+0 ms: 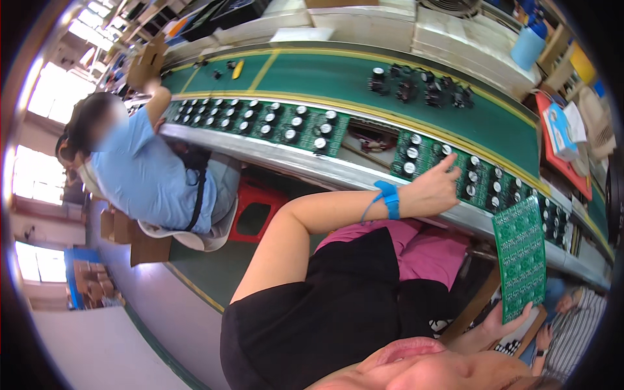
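Observation:
My left hand (pixel 432 190), with a blue wrist strap (pixel 388 199), reaches over a green circuit board (pixel 426 158) on the metal rail. Its index finger is stretched out against a black capacitor with a pale top (pixel 446 150); the other fingers are partly curled, with nothing seen held in them. At the right, my right hand (pixel 507 324) grips the lower edge of a green panel of circuit boards (pixel 520 257), held upright off the rail. No tall parts show on that panel's visible face. Boards with capacitors (pixel 266 121) line the rail to both sides.
A green conveyor belt (pixel 312 75) behind the rail carries a heap of black parts (pixel 429 88). A gap (pixel 369 140) breaks the board row. A person in blue (pixel 153 166) sits at left; another in stripes (pixel 582 331) is at lower right. A red stool (pixel 253 211) stands below.

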A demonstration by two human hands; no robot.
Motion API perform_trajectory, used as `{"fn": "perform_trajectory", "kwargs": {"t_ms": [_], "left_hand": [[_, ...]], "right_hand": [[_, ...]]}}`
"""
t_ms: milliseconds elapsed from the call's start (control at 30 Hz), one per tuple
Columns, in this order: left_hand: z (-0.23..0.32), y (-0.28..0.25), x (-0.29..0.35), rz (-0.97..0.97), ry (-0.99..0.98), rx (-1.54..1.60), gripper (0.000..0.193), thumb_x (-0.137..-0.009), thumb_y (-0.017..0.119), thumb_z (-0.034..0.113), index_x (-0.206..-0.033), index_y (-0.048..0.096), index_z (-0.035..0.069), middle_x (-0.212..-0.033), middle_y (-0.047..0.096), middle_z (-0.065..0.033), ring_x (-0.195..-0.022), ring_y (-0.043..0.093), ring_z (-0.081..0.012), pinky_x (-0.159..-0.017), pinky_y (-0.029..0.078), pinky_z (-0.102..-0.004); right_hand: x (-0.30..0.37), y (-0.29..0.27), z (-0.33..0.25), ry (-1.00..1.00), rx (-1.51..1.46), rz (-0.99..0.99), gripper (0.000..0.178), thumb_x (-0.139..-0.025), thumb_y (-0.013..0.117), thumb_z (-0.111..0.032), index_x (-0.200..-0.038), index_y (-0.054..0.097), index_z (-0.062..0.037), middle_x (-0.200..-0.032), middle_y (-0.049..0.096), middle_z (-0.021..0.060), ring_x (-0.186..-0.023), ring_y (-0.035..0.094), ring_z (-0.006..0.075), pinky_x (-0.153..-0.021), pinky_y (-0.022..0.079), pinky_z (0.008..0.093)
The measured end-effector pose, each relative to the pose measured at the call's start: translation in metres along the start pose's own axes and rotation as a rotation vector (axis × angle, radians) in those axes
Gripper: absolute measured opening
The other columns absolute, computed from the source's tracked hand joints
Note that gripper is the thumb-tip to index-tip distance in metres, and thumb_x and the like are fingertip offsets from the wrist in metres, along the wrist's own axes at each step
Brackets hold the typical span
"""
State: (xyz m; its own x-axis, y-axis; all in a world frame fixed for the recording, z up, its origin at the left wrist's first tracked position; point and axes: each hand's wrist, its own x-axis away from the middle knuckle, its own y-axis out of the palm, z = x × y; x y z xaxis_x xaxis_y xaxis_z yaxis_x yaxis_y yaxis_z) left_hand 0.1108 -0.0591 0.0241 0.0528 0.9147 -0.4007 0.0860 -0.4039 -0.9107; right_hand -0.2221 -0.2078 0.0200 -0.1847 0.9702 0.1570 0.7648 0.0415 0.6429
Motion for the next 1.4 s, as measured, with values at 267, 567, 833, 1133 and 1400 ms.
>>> {"fn": "perform_trajectory", "kwargs": {"t_ms": [267,567,833,1133,1400], "left_hand": [[-0.010,-0.007,0.012,-0.044,0.001,-0.069,0.022,-0.083,0.057,0.022,-0.071,0.064,0.005,-0.065,0.055,-0.0040,-0.086,0.054,-0.0219,-0.103,0.031,-0.0478],[-0.030,-0.024,0.035,-0.066,-0.088,-0.044,0.033,-0.081,0.062,0.031,-0.065,0.061,0.002,-0.062,0.058,-0.0081,-0.086,0.054,-0.0232,-0.101,0.033,-0.0446],[-0.037,-0.025,0.050,-0.043,-0.110,-0.060,0.040,-0.084,0.058,0.034,-0.062,0.063,0.001,-0.058,0.057,-0.0101,-0.085,0.054,-0.0243,-0.102,0.032,-0.0444],[-0.045,-0.031,0.061,-0.041,-0.149,-0.042,0.035,-0.083,0.061,0.031,-0.065,0.062,0.001,-0.065,0.059,-0.0081,-0.088,0.055,-0.0240,-0.101,0.035,-0.0430],[-0.044,-0.036,0.064,-0.030,-0.167,-0.026,0.027,-0.080,0.065,0.025,-0.072,0.064,0.000,-0.082,0.066,-0.0090,-0.097,0.057,-0.0261,-0.099,0.036,-0.0448]], "right_hand": [[0.006,0.000,0.004,0.004,-0.025,-0.023,0.043,-0.095,0.043,-0.025,-0.129,0.043,0.0006,-0.125,0.053,0.0128,-0.110,0.053,0.0252,-0.092,0.042,0.0403],[0.013,0.005,0.002,-0.009,-0.003,-0.041,0.043,-0.095,0.041,-0.025,-0.131,0.041,0.0002,-0.128,0.051,0.0130,-0.113,0.052,0.0251,-0.094,0.042,0.0400],[0.015,0.005,0.005,0.016,0.040,-0.097,0.043,-0.095,0.042,-0.025,-0.130,0.042,-0.0001,-0.129,0.051,0.0127,-0.113,0.053,0.0254,-0.093,0.044,0.0408],[0.019,0.013,0.011,0.064,0.058,-0.126,0.040,-0.095,0.043,-0.022,-0.129,0.044,-0.0005,-0.124,0.055,0.0126,-0.110,0.055,0.0254,-0.091,0.046,0.0404],[0.023,0.030,0.028,0.108,0.280,-0.271,0.034,-0.094,0.045,-0.018,-0.119,0.051,0.0050,-0.112,0.060,0.0109,-0.098,0.060,0.0184,-0.086,0.047,0.0329]]}}
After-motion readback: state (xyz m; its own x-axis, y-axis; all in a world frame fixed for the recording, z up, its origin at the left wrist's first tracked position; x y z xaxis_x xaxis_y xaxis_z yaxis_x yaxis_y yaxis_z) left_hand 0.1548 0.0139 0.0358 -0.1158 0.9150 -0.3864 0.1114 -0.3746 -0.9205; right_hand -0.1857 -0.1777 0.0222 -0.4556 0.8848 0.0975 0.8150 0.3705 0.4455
